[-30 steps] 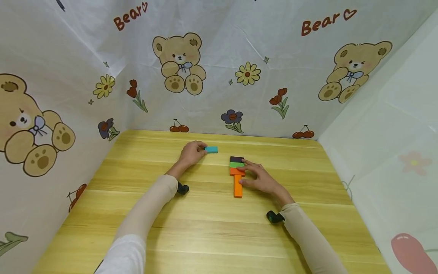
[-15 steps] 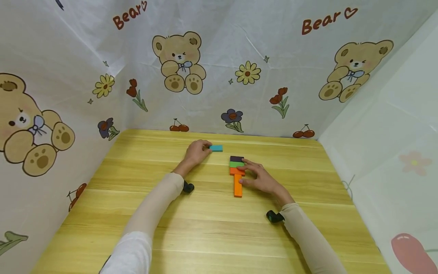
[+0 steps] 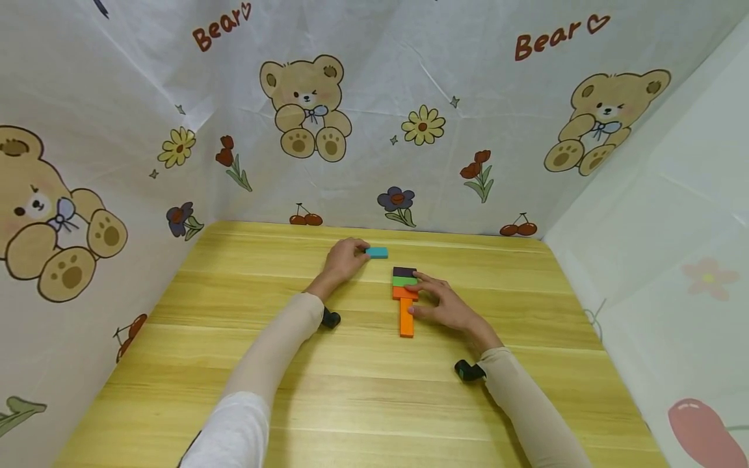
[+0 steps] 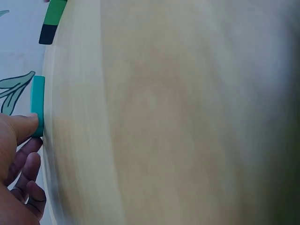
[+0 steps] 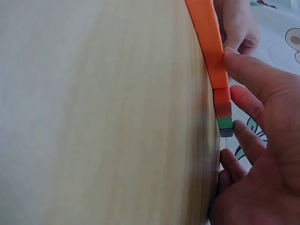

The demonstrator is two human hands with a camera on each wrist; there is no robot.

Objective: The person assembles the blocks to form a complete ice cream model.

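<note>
My left hand pinches the left end of a teal rectangular block near the table's back; in the left wrist view, thumb and finger meet at one end of the teal block. A little nearer lie flat blocks in a row: dark purple, green and orange, touching side by side. Below them a long orange block points toward me like a stem. My right hand rests at their right side, fingers spread, its thumb touching the long orange block.
The wooden table has pale grain. A curtain printed with bears and flowers stands right behind its back edge, with walls at left and right. Black camera mounts hang under both wrists.
The left hand has moved to the right with the teal block, bringing it closer to the row of blocks. The right hand and the row have stayed in place.
</note>
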